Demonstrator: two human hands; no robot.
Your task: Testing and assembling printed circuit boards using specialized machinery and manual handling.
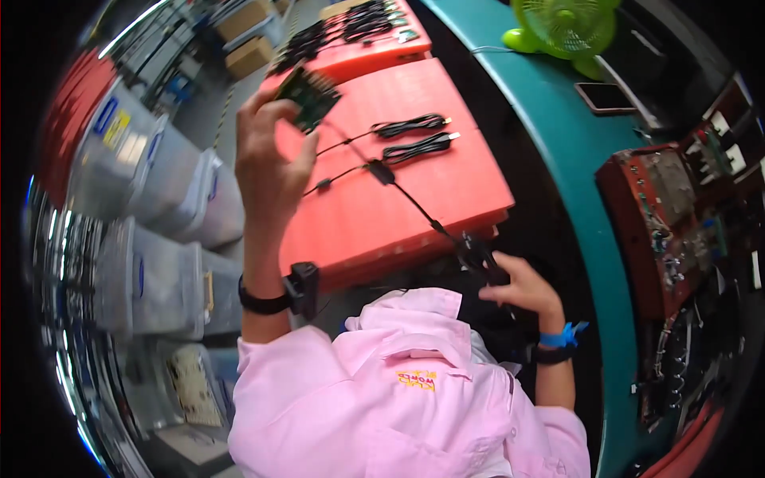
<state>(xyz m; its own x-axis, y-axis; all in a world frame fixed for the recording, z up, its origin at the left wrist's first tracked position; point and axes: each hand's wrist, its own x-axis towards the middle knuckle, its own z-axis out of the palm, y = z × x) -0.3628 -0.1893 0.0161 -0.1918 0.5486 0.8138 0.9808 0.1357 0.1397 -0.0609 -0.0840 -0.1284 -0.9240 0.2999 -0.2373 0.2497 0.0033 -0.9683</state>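
Note:
My left hand [269, 151] is raised over the far left of the red foam block [382, 215], its fingers pinching the edge of a green circuit board [309, 97]. From the board a black cable [416, 209] with a thicker block along it slants down to the right. Its bundled end [476, 256] is held in my right hand [522, 284], off the foam's near right corner. On the foam beyond this cable lie a coiled black cable [410, 125] and a second coiled cable [418, 148], side by side.
Farther back, another red foam block [418, 49] carries several black cables with boards. A green bench [550, 151] runs along the right, with a phone [606, 98], a green fan [566, 28] and a red fixture [637, 231]. Clear plastic bins [143, 275] stand at left.

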